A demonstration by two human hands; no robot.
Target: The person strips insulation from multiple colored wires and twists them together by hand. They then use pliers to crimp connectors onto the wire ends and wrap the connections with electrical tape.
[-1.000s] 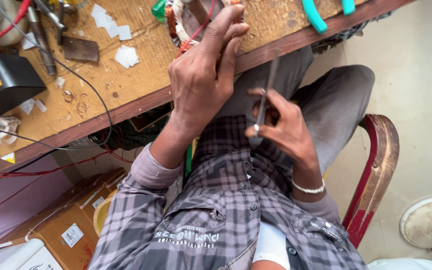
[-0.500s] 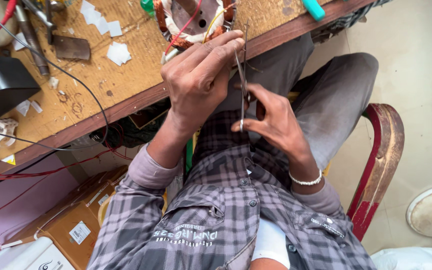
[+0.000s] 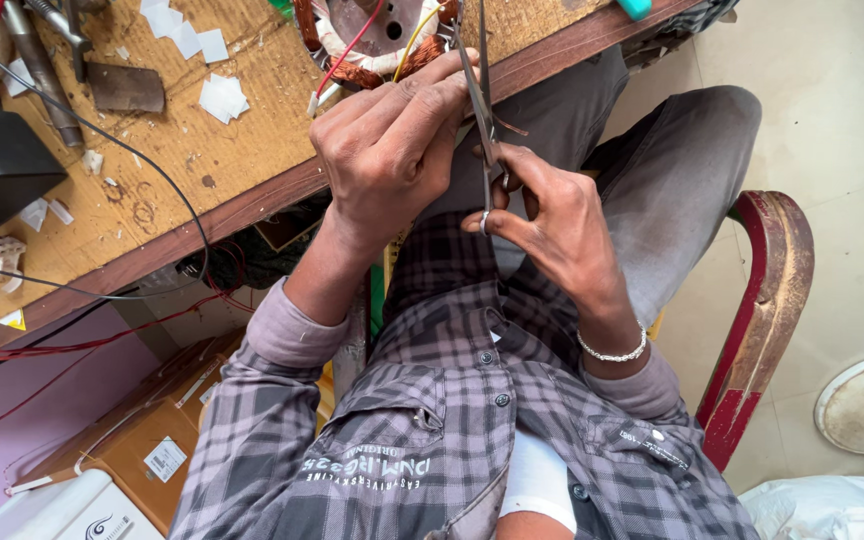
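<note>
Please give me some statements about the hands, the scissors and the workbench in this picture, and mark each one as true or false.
1. The right hand holds scissors with the blades pointing toward the bench. True.
2. The left hand rests flat on the lap. False: it is raised at the wooden workbench edge, by the copper-wound motor coil.
3. A bracelet is on the right wrist. True.
4. The person sits on a blue stool. False: the chair is red.
</note>
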